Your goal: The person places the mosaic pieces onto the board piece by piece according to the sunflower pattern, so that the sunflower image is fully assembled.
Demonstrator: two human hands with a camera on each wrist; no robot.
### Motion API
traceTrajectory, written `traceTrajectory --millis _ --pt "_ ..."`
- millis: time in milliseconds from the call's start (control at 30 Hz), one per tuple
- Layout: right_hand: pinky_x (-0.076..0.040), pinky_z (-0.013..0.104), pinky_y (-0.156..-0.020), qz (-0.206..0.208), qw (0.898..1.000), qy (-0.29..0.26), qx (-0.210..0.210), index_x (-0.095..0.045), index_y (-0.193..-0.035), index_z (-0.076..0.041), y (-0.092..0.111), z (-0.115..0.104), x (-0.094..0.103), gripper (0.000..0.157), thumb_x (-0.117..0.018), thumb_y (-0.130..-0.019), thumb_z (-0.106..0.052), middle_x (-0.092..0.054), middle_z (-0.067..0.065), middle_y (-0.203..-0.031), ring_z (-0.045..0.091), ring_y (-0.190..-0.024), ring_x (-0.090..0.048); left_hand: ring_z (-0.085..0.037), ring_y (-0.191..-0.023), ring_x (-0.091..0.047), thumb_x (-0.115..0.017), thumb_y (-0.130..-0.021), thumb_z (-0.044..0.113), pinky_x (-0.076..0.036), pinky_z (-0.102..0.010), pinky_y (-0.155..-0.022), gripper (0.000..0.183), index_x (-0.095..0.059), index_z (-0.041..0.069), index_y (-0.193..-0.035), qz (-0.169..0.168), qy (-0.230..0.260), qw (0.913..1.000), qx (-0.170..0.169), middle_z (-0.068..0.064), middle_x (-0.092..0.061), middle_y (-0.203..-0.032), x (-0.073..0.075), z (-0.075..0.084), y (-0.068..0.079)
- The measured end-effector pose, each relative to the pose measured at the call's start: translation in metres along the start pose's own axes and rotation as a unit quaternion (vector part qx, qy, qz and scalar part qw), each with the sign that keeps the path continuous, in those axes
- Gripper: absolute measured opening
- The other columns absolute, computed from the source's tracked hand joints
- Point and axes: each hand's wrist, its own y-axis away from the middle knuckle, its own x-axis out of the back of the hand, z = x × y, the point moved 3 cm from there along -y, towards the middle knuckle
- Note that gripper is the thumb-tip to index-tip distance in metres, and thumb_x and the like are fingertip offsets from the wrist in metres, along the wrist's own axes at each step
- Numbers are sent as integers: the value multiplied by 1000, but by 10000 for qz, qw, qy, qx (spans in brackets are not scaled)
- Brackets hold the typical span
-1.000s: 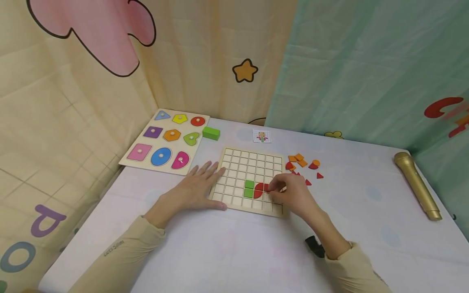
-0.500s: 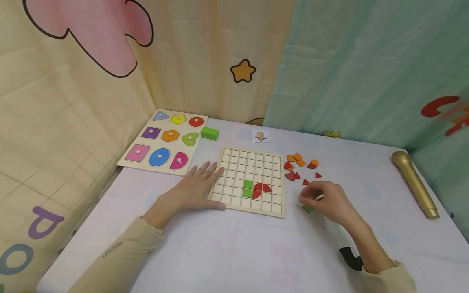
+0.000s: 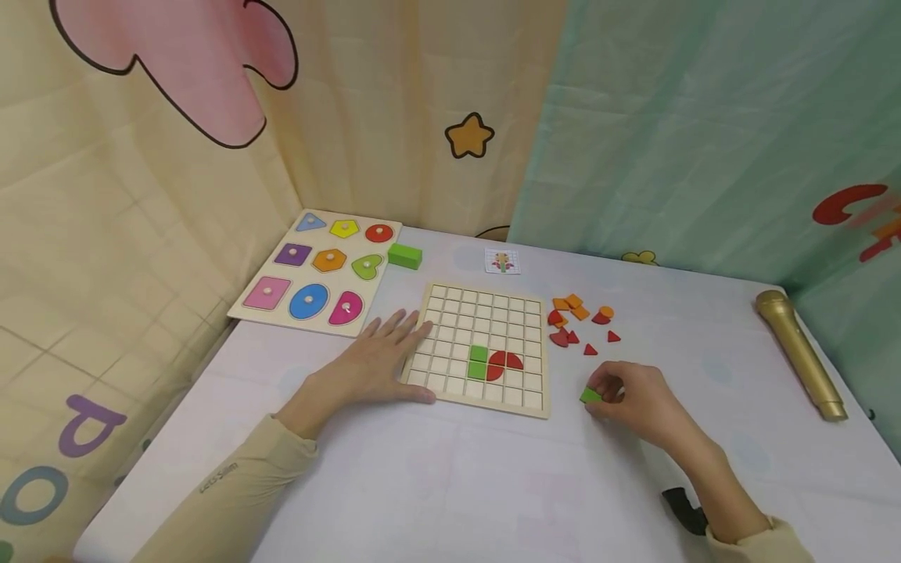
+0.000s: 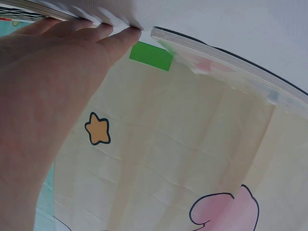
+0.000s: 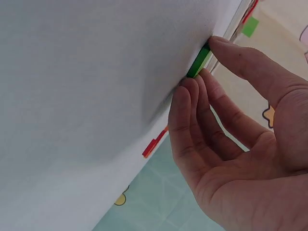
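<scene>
My left hand (image 3: 376,363) lies spread on the left edge of the wooden grid board (image 3: 450,320), thumb along its near corner. On the board, two green square tiles (image 3: 478,362) sit one above the other, beside three red quarter-circle tiles (image 3: 496,373). Right of the board, my right hand (image 3: 637,400) pinches a green tile (image 3: 590,396) low over the table. The right wrist view shows that green tile (image 5: 199,61) edge-on, between thumb and fingertips. In the left wrist view the left hand's fingers (image 4: 118,45) are stretched out.
Orange and red loose tiles (image 3: 579,313) lie right of the board. Behind it is a small pattern card (image 3: 503,261). A shape puzzle (image 3: 317,274) and a green block (image 3: 405,256) stand at the left. A gold microphone (image 3: 802,356) lies far right, a black object (image 3: 684,512) near the right forearm.
My right hand has left a red quarter-circle tile on the board, moved right to the green tile and taken hold of it. The left hand stays in place.
</scene>
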Motion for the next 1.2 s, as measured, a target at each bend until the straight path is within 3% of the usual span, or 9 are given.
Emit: traceTrajectory --millis 333,600,833,1200 --pt "-58 26 -71 401 9975 -256 516 -74 -99 -6 -16 -26 -3 27 -92 -81 -13 -69 -1 -86 16 -82 -63 -34 -166 -5 -65 -81 85 -10 -60 -132 120 -18 21 -171 -47 -55 10000 12 -8 -13 -178 -1 0 -2" --pt "-60 27 -73 146 9880 -601 1412 -75 -98 -10 -36 -74 -24 24 -92 -81 -11 -71 -1 -89 16 -84 -63 -34 -166 -4 -65 -81 84 -10 -60 -132 119 -18 21 -171 -44 -24 10000 37 -8 -12 -178 -1 -1 0" --pt "-55 25 -72 -203 9822 -583 1776 -76 -98 -13 -48 -115 -45 23 -91 -80 -13 -69 -3 -86 16 -81 -61 -34 -166 -4 -64 -81 86 -9 -60 -132 120 -16 21 -171 -58 -45 10000 57 -8 -10 -178 0 -1 2" --pt "-55 23 -71 -456 9801 -528 1856 -76 -91 -13 -49 -125 -63 19 -91 -82 -10 -68 -5 -83 13 -77 -62 -35 -165 -5 -62 -83 85 -9 -60 -132 119 -16 19 -171 -43 -19 10000 -33 -9 -12 -178 0 -2 0"
